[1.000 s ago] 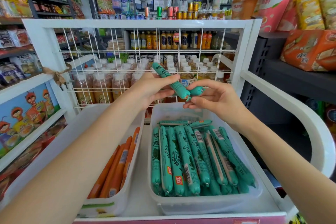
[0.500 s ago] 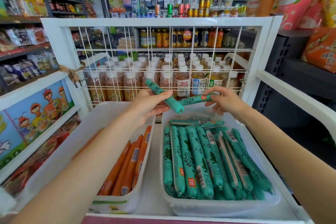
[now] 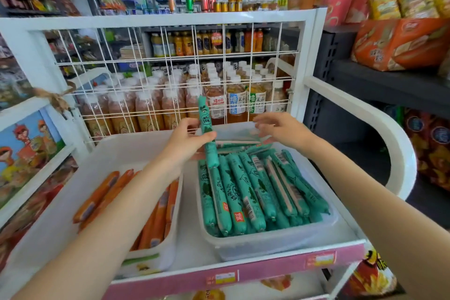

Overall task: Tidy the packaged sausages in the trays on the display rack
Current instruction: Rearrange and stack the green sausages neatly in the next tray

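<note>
My left hand (image 3: 187, 140) grips one green packaged sausage (image 3: 207, 134) nearly upright above the far left corner of the right tray (image 3: 267, 243). That clear tray holds several green sausages (image 3: 246, 192) lying lengthwise, with a few more crosswise at its far end. My right hand (image 3: 280, 129) hovers over the tray's far end, fingers relaxed and blurred, holding nothing. The left tray (image 3: 155, 258) holds several orange sausages (image 3: 158, 217), partly hidden by my left forearm.
Both trays sit on a white display rack with a pink price strip (image 3: 231, 275) along its front edge and a white wire grid (image 3: 170, 75) behind. Bottled tea (image 3: 236, 102) stands beyond the grid. A curved white rail (image 3: 379, 129) and snack shelves lie to the right.
My right hand has let go of its green sausage at the tray's far end. My left hand turned its sausage from slanted to nearly upright.
</note>
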Tool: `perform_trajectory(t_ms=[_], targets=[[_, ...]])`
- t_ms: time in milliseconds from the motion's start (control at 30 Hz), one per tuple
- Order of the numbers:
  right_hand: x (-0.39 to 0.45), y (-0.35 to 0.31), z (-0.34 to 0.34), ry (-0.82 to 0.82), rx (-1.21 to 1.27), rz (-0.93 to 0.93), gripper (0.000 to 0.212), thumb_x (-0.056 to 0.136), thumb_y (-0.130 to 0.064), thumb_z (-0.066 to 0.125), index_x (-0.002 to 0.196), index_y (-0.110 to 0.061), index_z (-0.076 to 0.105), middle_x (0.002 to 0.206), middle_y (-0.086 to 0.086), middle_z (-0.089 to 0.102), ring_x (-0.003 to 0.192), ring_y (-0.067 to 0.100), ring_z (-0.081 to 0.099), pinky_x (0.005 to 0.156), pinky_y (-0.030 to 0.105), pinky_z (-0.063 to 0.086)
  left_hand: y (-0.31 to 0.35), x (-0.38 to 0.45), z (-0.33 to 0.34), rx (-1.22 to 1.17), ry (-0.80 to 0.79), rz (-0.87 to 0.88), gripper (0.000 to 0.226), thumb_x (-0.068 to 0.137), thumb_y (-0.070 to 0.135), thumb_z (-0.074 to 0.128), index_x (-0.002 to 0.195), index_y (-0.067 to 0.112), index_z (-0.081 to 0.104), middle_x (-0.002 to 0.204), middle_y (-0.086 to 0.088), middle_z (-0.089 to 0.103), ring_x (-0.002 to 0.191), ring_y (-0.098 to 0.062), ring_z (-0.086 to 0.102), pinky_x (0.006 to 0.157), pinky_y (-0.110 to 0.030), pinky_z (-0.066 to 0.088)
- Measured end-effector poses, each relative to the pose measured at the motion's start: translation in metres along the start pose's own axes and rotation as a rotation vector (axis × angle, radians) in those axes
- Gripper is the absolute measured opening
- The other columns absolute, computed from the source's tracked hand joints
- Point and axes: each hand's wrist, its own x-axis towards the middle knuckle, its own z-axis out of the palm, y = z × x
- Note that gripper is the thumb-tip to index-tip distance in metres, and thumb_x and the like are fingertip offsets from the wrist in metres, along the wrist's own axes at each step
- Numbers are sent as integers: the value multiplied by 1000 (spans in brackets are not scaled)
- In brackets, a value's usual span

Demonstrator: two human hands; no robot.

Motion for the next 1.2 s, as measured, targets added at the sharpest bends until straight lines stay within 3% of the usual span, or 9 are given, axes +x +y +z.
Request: perform_trajectory(t_ms=[233, 333, 433, 567, 767, 867, 967, 1067, 1200], targets=[[-34, -30, 0, 14, 493, 11, 36, 93, -17, 51, 128, -12, 43, 107, 9, 61, 71, 18, 65, 66, 26, 58, 14, -17, 2, 175, -394, -18, 39, 86, 18, 60, 123, 28, 51, 108, 0, 65, 89, -12, 65, 70, -23, 54], [-76, -36, -19, 105, 434, -110, 24, 87, -9, 59, 109, 0, 53, 75, 8, 63, 51, 12, 57, 48, 19, 49, 21, -35, 16, 336, -625, 56, 41, 87, 14, 59, 119, 37, 48, 108, 9, 63, 98, -1, 60, 78, -17, 52], [-134, -34, -49, 104, 273, -242, 18, 80, -7, 65, 93, 4, 59, 66, 6, 64, 48, 10, 58, 47, 20, 50, 30, -57, 42, 374, -763, 107, 40, 85, 9, 59, 107, 42, 50, 102, 18, 59, 86, 15, 58, 71, -4, 46], [-205, -16, -97, 146, 229, -286, 17, 74, -15, 67, 83, -1, 62, 58, -1, 64, 45, 10, 57, 47, 20, 48, 40, -94, 103, 389, -924, 198, 34, 76, 18, 65, 103, 38, 59, 102, 13, 67, 92, 4, 62, 84, -13, 48], [-267, 75, -169, 666, 466, -68, 16, 83, -11, 63, 71, -8, 54, 49, -1, 59, 38, 6, 54, 40, 16, 44, 43, -124, 208, 398, -464, 590, 16, 89, 8, 56, 93, 20, 65, 84, 4, 67, 77, -8, 65, 81, -30, 53], [-274, 118, -187, 927, 623, 49, 20, 85, -10, 65, 72, -7, 49, 71, 13, 55, 45, 6, 62, 50, 16, 51, 35, -139, 237, 582, -310, 734, 18, 90, 8, 54, 97, 16, 68, 89, 5, 65, 84, -16, 63, 79, -30, 51], [-257, 149, -175, 845, 237, 195, 16, 80, -8, 69, 84, -6, 54, 91, 9, 56, 71, 9, 59, 69, 10, 42, 25, -148, 258, 693, -298, 810, 20, 89, 7, 53, 100, 14, 69, 94, -1, 66, 82, -16, 61, 79, -33, 50], [-238, 168, -164, 643, -309, 197, 23, 80, -7, 64, 100, 1, 53, 101, 16, 58, 96, 32, 55, 75, 30, 32, 21, -150, 270, 802, -273, 852, 23, 89, 6, 50, 101, 13, 69, 98, -4, 66, 86, -18, 61, 82, -38, 49], [-226, 177, -167, 362, -879, 272, 32, 89, -10, 52, 119, -4, 45, 121, 14, 50, 112, 33, 50, 84, 37, 39, 15, -150, 275, 825, -170, 891, 25, 89, 2, 47, 101, 10, 68, 101, -3, 65, 94, -18, 60, 84, -29, 47]])
